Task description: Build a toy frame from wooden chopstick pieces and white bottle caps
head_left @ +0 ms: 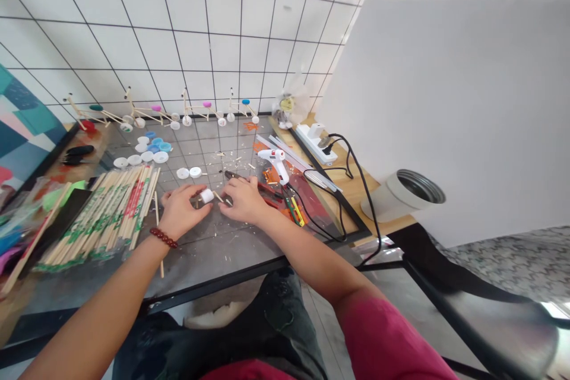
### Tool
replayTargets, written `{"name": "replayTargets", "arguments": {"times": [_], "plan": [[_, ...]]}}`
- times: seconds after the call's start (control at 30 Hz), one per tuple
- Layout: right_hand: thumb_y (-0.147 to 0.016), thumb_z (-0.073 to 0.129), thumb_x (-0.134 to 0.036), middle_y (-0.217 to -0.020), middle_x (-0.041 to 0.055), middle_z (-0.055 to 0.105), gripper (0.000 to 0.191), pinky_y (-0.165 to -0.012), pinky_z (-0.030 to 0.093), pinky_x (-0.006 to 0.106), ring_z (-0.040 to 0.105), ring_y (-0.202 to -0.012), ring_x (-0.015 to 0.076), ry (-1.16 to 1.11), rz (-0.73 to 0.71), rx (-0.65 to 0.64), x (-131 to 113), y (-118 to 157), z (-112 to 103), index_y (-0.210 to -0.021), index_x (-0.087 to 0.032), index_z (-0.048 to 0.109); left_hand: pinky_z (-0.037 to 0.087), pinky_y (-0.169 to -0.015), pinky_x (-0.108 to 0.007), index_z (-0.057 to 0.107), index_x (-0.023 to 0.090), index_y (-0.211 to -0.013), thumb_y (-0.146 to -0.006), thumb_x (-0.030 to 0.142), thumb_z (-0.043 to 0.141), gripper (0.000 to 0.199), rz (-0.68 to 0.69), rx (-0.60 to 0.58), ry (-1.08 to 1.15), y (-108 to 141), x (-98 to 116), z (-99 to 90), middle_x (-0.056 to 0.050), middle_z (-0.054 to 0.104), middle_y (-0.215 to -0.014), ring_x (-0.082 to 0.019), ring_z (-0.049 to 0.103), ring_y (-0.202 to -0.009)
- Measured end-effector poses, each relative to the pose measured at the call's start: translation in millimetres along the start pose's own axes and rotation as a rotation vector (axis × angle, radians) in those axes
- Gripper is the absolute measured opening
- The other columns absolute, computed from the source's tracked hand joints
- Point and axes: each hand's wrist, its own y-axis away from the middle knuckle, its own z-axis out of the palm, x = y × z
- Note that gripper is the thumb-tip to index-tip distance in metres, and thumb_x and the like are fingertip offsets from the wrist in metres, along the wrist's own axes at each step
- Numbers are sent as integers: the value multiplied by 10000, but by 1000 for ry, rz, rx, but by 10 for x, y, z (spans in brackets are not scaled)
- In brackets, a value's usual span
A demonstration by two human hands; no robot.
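Observation:
Between the thumb and fingers of my left hand (182, 212) is a small white cap (206, 195), held just above the grey table (231, 238). My right hand (244, 199) is close beside it, its fingers pinched on a short thin wooden stick (218, 196) that points toward the cap. Whether stick and cap touch is too small to tell. Two white caps (189, 173) lie beyond my hands. A long wooden stick (158, 234) lies beside my left wrist, which wears a red bead bracelet.
Bundled chopsticks (104, 214) and blue and white caps (154, 148) lie left. Small stick-built bicycles (200, 113) line the wall. A glue gun (276, 164), cutter (294, 210), power strip (316, 143), cables and bin (401, 196) are right.

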Motion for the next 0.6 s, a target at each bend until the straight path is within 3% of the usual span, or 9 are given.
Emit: {"name": "replayTargets", "arguments": {"times": [0.27, 0.6], "plan": [[-916, 677, -281, -1127, 85, 719, 147, -936, 251, 410, 590, -1119, 264, 15, 5, 11, 11, -7, 21, -1016, -186, 729, 395, -1088, -565, 762, 235, -1195, -754, 341, 751, 454, -28, -28, -8, -11, 18, -15, -105, 774, -1195, -381, 684, -1181], [-902, 718, -348, -1100, 74, 712, 180, -950, 265, 421, 603, -1113, 265, 22, -11, 32, 18, 3, 36, -980, -187, 731, 409, -1071, -589, 774, 232, -1173, -746, 322, 760, 436, -6, -5, 17, -23, -33, 12, -112, 784, -1153, -383, 708, -1138]]}}
